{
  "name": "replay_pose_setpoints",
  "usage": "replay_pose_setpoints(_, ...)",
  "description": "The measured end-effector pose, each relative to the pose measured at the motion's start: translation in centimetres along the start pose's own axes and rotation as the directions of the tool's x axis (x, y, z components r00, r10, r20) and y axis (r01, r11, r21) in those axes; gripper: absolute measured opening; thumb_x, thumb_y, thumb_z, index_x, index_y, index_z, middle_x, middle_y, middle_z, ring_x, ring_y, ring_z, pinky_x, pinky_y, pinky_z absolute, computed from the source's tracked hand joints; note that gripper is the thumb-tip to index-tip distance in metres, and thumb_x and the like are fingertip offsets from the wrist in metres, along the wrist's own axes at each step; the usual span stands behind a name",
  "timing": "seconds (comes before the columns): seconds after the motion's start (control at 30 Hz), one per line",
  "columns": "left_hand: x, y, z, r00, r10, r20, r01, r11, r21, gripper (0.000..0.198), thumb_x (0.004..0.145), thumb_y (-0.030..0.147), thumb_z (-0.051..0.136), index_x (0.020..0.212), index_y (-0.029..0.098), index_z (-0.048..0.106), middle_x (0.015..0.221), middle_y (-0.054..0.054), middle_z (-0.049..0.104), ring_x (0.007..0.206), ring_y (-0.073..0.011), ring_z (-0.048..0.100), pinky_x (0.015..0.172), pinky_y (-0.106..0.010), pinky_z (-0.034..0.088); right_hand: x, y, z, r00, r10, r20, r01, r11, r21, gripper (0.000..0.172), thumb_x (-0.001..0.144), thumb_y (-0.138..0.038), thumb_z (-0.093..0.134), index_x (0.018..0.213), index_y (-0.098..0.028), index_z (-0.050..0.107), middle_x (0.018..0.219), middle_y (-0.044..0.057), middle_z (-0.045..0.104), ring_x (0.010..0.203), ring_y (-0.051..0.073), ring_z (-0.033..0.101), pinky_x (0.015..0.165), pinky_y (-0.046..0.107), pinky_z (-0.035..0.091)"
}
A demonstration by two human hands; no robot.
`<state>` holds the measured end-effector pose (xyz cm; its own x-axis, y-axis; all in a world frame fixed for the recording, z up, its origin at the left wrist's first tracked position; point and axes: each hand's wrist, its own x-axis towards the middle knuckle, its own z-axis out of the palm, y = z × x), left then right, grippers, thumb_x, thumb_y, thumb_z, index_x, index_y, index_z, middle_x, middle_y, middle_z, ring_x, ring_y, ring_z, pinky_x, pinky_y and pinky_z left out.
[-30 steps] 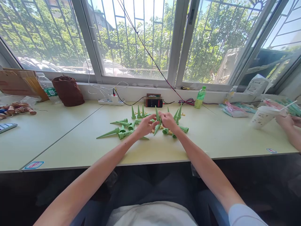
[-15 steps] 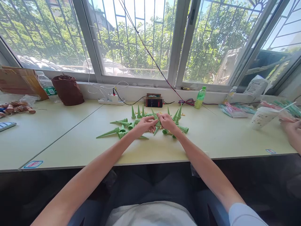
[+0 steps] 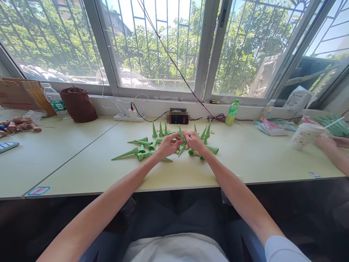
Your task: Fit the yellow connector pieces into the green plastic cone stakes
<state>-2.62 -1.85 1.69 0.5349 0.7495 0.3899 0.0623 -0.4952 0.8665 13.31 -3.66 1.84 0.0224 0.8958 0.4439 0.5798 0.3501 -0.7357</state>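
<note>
- From my remote seat I look down at a long pale surface (image 3: 81, 171) that runs beneath a row of barred windows, with sunlit trees outside.
- Around the middle of it, toward the far edge, lies a scatter of green cones (image 3: 136, 151). Most lie on their sides, and a few upright cones (image 3: 154, 130) stand closer to the far edge.
- The left hand (image 3: 169, 145) and the right hand (image 3: 194, 141) meet over that scatter, their fingertips nearly touching.
- The fingers of both hands are pressed together in a pinch on one green cone (image 3: 181, 133), held between the hands just above the scatter with its tip pointing up.
- Along the far edge I see a brown pouch (image 3: 78, 103) at the left, a white power strip (image 3: 128, 116) nearer the middle and a green bottle (image 3: 232, 112) to the right.
- At the right end, a co-worker's hand (image 3: 325, 142) is beside a paper cup (image 3: 305, 135).
</note>
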Motion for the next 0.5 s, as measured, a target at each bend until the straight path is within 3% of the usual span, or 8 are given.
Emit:
replay_pose_setpoints(0.13, -0.03, 0.15, -0.23, 0.994, -0.042, 0.097, 0.052, 0.994, -0.101, 0.041, 0.075, 0.052, 0.071, 0.072, 0.017, 0.05, 0.053, 0.004, 0.052, 0.04, -0.0076, 0.049, 0.039, -0.02, 0.035, 0.11, 0.24, -0.02, 0.999, -0.04, 0.006, 0.041, 0.998, -0.039, 0.06, 0.088, -0.067, 0.035, 0.051, -0.021, 0.028, 0.044, -0.004, 0.026, 0.046, 0.009, 0.028, 0.049, 0.027, 0.024)
replay_pose_setpoints(0.3, -0.01, -0.04, -0.79, 0.957, -0.14, 0.255, 0.225, 0.913, -0.339, 0.037, 0.077, 0.048, 0.072, 0.085, 0.015, 0.057, 0.051, 0.004, 0.051, 0.043, -0.0066, 0.046, 0.042, -0.019, 0.034, 0.03, 0.11, 0.04, 0.995, -0.097, -0.006, 0.097, 0.995, -0.011, 0.059, 0.09, -0.065, 0.035, 0.052, -0.021, 0.025, 0.048, -0.003, 0.027, 0.048, 0.009, 0.027, 0.05, 0.027, 0.023)
replay_pose_setpoints(0.5, 0.13, -0.25, -0.68, 0.967, -0.138, 0.214, 0.198, 0.936, -0.292, 0.04, 0.076, 0.051, 0.072, 0.082, 0.015, 0.056, 0.057, 0.002, 0.054, 0.046, -0.0083, 0.053, 0.042, -0.02, 0.036, 0.01, 0.17, 0.46, 0.99, -0.128, -0.053, 0.124, 0.989, -0.077, 0.059, 0.091, -0.066, 0.032, 0.053, -0.02, 0.026, 0.051, -0.003, 0.026, 0.051, 0.01, 0.026, 0.052, 0.028, 0.023)
